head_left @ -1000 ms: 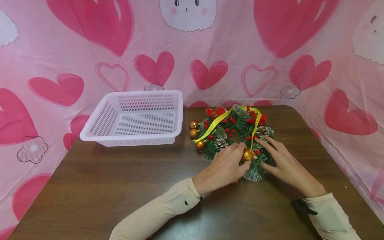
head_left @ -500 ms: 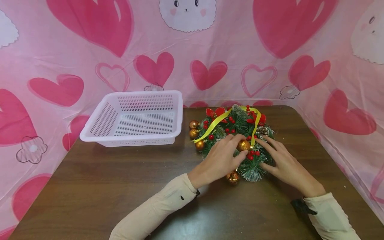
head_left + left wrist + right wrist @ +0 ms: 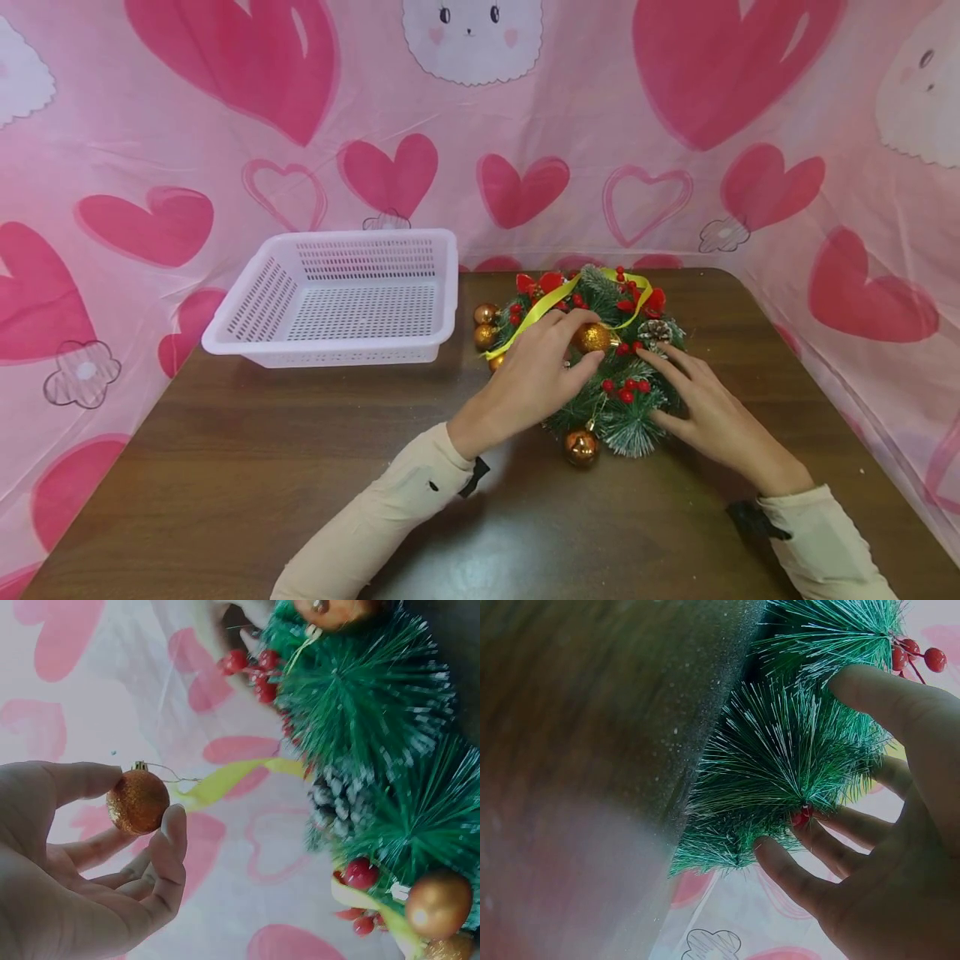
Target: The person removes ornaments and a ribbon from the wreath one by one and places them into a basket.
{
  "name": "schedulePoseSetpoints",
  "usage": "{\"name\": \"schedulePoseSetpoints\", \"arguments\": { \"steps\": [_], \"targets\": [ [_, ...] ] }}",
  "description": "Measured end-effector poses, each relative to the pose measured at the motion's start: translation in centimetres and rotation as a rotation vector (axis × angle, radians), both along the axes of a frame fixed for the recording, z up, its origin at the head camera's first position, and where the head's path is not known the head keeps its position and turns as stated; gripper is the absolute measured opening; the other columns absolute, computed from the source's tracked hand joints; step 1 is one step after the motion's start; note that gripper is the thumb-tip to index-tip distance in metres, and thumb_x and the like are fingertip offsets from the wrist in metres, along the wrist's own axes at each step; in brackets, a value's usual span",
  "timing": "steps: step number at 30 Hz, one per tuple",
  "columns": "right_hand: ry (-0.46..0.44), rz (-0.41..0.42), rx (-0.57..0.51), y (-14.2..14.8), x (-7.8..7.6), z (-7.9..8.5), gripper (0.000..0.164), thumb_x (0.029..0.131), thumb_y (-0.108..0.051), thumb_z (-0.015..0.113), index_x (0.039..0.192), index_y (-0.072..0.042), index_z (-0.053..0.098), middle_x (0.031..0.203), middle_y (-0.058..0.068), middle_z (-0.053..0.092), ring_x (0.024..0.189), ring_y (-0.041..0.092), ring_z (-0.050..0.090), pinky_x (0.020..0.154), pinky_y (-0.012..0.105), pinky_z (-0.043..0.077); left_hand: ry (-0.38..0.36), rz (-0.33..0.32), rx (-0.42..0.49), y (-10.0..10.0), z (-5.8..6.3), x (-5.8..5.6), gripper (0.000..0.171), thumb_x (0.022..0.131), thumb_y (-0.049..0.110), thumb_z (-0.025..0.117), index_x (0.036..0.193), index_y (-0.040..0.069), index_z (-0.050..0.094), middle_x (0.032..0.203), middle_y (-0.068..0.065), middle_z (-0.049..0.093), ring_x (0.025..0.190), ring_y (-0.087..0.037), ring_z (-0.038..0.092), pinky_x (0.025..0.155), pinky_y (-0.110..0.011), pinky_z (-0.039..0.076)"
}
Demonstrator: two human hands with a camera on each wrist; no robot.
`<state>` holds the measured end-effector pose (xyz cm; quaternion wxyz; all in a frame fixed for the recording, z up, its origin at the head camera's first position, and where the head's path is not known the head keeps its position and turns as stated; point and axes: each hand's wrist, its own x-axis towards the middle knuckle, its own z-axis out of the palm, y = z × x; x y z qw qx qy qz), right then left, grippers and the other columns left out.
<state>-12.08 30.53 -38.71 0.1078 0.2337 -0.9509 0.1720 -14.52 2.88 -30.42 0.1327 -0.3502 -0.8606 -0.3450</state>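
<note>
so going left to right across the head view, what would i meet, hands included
White plastic basket → left hand → glittery gold ball that it pinches → right hand

Pinching a glittery gold ball (image 3: 138, 802) in the left hand (image 3: 79, 859).
Gripping it between fingertips (image 3: 175, 821), with the cap (image 3: 139, 766) upward and a thin string (image 3: 180, 780) running to a yellow ribbon (image 3: 229, 782); apart from green sprigs (image 3: 352, 697) to the right with red berries (image 3: 264, 691), a white-tipped pine cone (image 3: 341, 802) and a smooth gold ball (image 3: 439, 904).
</note>
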Motion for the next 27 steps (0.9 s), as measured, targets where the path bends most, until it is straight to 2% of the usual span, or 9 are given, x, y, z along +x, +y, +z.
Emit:
{"name": "schedulePoseSetpoints", "arguments": {
  "steps": [6, 11, 14, 18, 20, 23, 27],
  "targets": [
    [-0.009, -0.003, -0.001, 0.1, 0.1, 0.0, 0.094, 0.077, -0.014, 0.086, 0.155, -0.02, 0.035, 0.152, 0.024, 0.033, 0.131, 0.049, 0.037, 0.086, 0.074, 0.041, -0.017, -0.013, 0.037, -0.6, 1.1, 0.3, 0.04, 0.093, 0.029, 0.07, 0.128, 0.012, 0.061, 0.103, 0.0, 0.063, 0.076, -0.007, 0.055, 0.062, -0.015, 0.045],
    [-0.018, -0.011, 0.002, 0.1, 0.1, 0.0, 0.093, 0.078, -0.014, 0.085, 0.155, -0.02, 0.034, 0.153, 0.024, 0.033, 0.131, 0.049, 0.036, 0.085, 0.074, 0.042, -0.019, -0.07, -0.045, -0.5, 1.5, 1.0, 0.042, 0.094, 0.03, 0.07, 0.131, 0.013, 0.06, 0.101, 0.003, 0.06, 0.077, -0.007, 0.053, 0.062, -0.015, 0.044],
    [-0.031, -0.023, -0.018, 0.1, 0.1, 0.0, 0.098, 0.077, -0.014, 0.086, 0.157, -0.02, 0.03, 0.153, 0.023, 0.033, 0.132, 0.048, 0.036, 0.088, 0.073, 0.041, -0.023, -0.129, -0.118, -0.1, 1.3, 1.5, 0.043, 0.095, 0.032, 0.068, 0.133, 0.014, 0.059, 0.103, 0.003, 0.06, 0.081, -0.007, 0.053, 0.067, -0.015, 0.045],
    [-0.046, -0.046, -0.086, 0.0, 0.1, 0.1, 0.113, 0.074, -0.008, 0.087, 0.16, -0.019, 0.015, 0.152, 0.026, 0.034, 0.133, 0.047, 0.038, 0.094, 0.072, 0.038, -0.014, -0.201, -0.181, 0.6, 0.7, 2.2, 0.042, 0.095, 0.032, 0.067, 0.133, 0.015, 0.058, 0.107, 0.003, 0.061, 0.085, -0.005, 0.055, 0.072, -0.014, 0.046],
    [-0.051, -0.042, -0.099, 0.0, 0.1, 0.2, 0.118, 0.072, -0.006, 0.087, 0.161, -0.02, 0.011, 0.153, 0.026, 0.034, 0.133, 0.048, 0.038, 0.094, 0.072, 0.037, -0.023, -0.226, -0.202, 0.9, 0.4, 2.5, 0.042, 0.095, 0.032, 0.067, 0.132, 0.015, 0.059, 0.105, 0.003, 0.061, 0.082, -0.004, 0.056, 0.07, -0.013, 0.046],
    [-0.038, -0.023, -0.064, -0.1, 0.2, 0.5, 0.116, 0.072, -0.006, 0.088, 0.161, -0.025, 0.015, 0.153, 0.025, 0.033, 0.132, 0.051, 0.038, 0.09, 0.074, 0.039, -0.044, -0.265, -0.241, 1.4, -0.1, 2.9, 0.039, 0.095, 0.032, 0.067, 0.131, 0.016, 0.059, 0.103, 0.004, 0.059, 0.079, -0.002, 0.054, 0.067, -0.011, 0.044],
    [-0.006, -0.002, 0.002, -0.2, 0.3, 0.5, 0.102, 0.075, -0.012, 0.087, 0.157, -0.029, 0.029, 0.152, 0.026, 0.034, 0.13, 0.053, 0.039, 0.085, 0.076, 0.04, -0.047, -0.306, -0.299, 1.8, -0.5, 3.4, 0.039, 0.096, 0.032, 0.066, 0.131, 0.017, 0.059, 0.106, 0.006, 0.059, 0.078, 0.001, 0.051, 0.064, -0.009, 0.042]
  ]
}}
